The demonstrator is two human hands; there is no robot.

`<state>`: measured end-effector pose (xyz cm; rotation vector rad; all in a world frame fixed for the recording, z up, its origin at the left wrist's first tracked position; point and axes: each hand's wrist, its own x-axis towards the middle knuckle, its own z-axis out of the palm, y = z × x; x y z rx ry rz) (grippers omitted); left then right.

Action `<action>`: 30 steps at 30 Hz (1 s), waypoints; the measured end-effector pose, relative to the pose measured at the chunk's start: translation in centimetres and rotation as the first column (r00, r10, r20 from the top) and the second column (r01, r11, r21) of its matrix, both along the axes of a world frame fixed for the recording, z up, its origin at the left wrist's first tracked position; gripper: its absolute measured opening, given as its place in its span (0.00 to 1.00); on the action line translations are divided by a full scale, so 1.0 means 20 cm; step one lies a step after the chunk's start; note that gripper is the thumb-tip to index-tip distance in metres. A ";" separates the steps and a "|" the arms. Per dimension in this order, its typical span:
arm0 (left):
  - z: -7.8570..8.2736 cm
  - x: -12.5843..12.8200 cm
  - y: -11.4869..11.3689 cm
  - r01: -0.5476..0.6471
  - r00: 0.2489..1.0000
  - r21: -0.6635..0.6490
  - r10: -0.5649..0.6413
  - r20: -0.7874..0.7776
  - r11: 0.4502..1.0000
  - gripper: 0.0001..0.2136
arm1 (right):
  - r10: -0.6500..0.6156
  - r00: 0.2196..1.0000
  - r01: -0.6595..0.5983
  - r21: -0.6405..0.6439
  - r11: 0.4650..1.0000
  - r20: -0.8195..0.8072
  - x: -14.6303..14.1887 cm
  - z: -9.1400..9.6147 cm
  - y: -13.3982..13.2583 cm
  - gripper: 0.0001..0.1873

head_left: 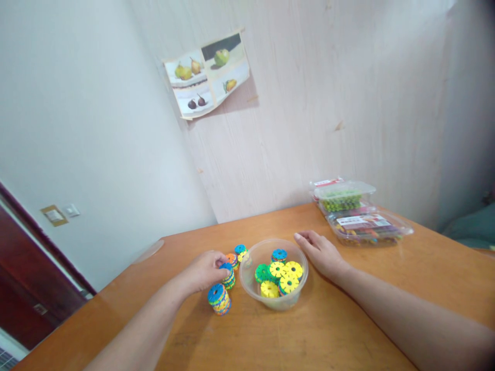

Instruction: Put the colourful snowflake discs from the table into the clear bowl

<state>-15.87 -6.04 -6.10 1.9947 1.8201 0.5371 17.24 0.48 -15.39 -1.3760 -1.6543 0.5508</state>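
Note:
A clear plastic bowl (247, 281) stands on the wooden table (348, 330) and holds several yellow, green and blue toothed plastic discs (279, 275). My left hand (204, 269) is closed round a short stack of coloured discs (229, 278) just left of the bowl. Another stack (219, 300) stands in front of it, and two smaller ones (236, 254) lie behind. My right hand (320, 252) rests on the table against the bowl's far right rim, fingers curled loosely, holding nothing that I can see.
Two clear lidded boxes stand at the table's far right: one with green pieces (342, 197), one with mixed coloured pieces (367, 228). A fruit poster (209, 74) hangs on the wall. A dark door (23, 278) is at the left. The table's left edge runs diagonally.

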 end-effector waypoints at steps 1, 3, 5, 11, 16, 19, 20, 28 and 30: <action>-0.01 0.00 0.00 0.001 1.000 0.001 -0.001 -0.003 1.000 0.11 | 0.001 1.000 -0.001 -0.002 1.000 0.001 0.00 0.00 0.00 0.31; -0.02 -0.01 0.01 0.001 1.000 0.005 -0.001 -0.008 1.000 0.11 | 0.005 1.000 -0.005 -0.003 1.000 0.001 0.00 0.00 0.00 0.31; -0.02 -0.03 0.02 -0.002 1.000 0.009 0.002 -0.011 1.000 0.12 | 0.014 1.000 -0.014 0.001 1.000 -0.007 0.00 0.00 -0.01 0.31; 0.08 0.02 0.02 0.114 0.993 0.232 -0.102 -0.064 0.966 0.15 | 0.016 0.999 -0.016 0.001 1.000 -0.044 0.00 0.02 -0.02 0.30; 0.17 0.22 0.00 0.362 0.906 0.286 -0.264 -0.330 0.887 0.14 | 0.019 0.996 -0.019 0.007 1.000 -0.083 0.00 0.02 -0.01 0.29; 0.17 0.33 0.01 0.445 0.837 0.229 -0.311 -0.449 0.866 0.16 | 0.009 0.996 -0.008 0.012 1.000 -0.083 0.00 0.01 0.00 0.29; 0.17 0.36 0.02 0.451 0.821 0.210 -0.311 -0.479 0.867 0.16 | 0.005 0.997 -0.004 0.014 1.000 -0.081 0.00 0.01 0.00 0.29; 0.15 0.44 0.02 0.444 0.793 0.141 -0.314 -0.522 0.885 0.19 | 0.002 0.996 -0.001 0.010 1.000 -0.090 0.00 0.01 -0.01 0.28; 0.15 0.41 0.02 0.435 0.818 0.181 -0.303 -0.490 0.882 0.18 | 0.006 0.996 -0.005 0.010 1.000 -0.091 0.00 0.01 0.00 0.28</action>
